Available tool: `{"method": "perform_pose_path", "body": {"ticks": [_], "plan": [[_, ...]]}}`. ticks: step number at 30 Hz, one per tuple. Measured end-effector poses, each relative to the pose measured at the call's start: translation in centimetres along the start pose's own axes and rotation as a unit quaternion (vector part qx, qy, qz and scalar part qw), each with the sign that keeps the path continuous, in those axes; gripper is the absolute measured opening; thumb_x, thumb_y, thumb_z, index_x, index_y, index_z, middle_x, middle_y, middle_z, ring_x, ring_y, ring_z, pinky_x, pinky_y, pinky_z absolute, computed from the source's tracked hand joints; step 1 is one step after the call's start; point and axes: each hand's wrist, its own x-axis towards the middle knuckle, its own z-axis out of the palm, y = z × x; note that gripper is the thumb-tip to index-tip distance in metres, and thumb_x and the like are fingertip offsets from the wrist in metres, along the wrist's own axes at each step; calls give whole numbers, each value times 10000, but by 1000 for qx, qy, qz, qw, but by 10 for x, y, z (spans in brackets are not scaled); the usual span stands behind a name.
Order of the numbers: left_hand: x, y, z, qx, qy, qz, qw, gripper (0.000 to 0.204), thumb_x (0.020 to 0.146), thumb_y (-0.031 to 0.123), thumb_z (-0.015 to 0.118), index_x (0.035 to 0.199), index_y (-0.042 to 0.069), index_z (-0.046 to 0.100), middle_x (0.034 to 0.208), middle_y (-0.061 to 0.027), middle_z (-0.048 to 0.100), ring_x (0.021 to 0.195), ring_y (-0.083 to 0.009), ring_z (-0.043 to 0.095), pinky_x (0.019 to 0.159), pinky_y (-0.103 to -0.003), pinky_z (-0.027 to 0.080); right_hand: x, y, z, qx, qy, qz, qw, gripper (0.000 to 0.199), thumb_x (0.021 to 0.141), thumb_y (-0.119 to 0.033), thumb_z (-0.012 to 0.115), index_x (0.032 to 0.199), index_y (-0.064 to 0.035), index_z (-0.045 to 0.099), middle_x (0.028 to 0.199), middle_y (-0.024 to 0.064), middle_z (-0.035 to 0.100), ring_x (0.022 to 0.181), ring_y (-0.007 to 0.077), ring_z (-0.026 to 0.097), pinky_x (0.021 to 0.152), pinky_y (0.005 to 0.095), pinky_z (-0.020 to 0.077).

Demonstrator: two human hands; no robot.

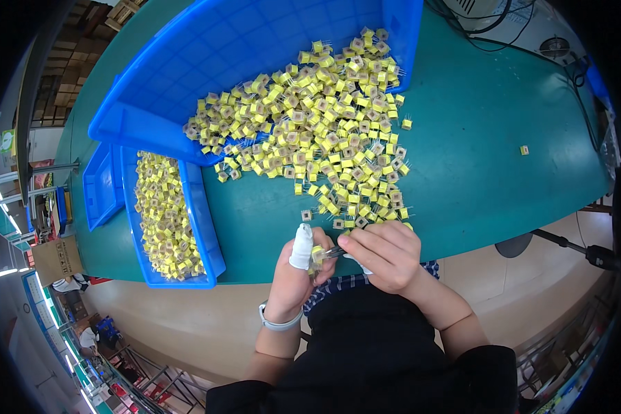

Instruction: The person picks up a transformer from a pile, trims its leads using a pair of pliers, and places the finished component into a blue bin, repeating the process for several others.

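Note:
At the table's near edge, my left hand [292,277] pinches a small yellow transformer [317,254] with wire pins. A white cover wraps one of its fingers. My right hand [389,257] is closed round a slim dark tool that looks like tweezers [335,252], its tip against or very near the transformer. My fingers partly hide both. Just beyond my hands, a heap of yellow transformers [338,148] spreads over the green table [476,172] from a large blue bin [221,52] tipped on its side. A single transformer [306,215] lies close to my left fingertips.
On the left, a blue box [214,252] is filled with more transformers [162,214], beside a shallower blue tray [102,190]. One stray piece [524,150] lies far right. A pale machine [514,31] with cables stands at the back right. A brown carton [57,259] is beyond the left edge.

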Motion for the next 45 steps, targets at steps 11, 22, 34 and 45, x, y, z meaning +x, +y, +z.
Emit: {"method": "perform_pose_path", "body": {"ticks": [11,22,34,45], "plan": [[0,0,-2,11,-7,4,1000,596,1156,533,328,811,68,470,698,-34,485,511,-97,386,465,-229,319,0,0,0,1,-2,-5,1000,410,689,-79,703,1082,-14,797,939,66,737,779,209,685,613,313,479],[-1,-2,-21,-101,-38,10,994,485,1169,451,366,993,48,569,751,-45,563,558,-97,454,482,-230,348,1,0,-4,5,0,9,1000,416,692,-78,706,1093,-4,793,949,73,744,791,226,691,637,330,497],[-7,14,-44,314,117,132,933,146,941,134,816,1019,28,753,901,-42,729,760,-121,660,653,-260,506,1,1,-5,20,16,34,999,458,681,-66,740,1132,-5,791,981,97,750,808,253,696,674,368,522],[-2,36,-20,622,28,116,774,324,892,162,815,1209,97,792,925,-130,721,805,-291,697,736,-352,539,2,0,-6,29,15,45,998,476,687,-68,767,1159,-4,786,975,96,744,796,253,689,665,367,516]]}}
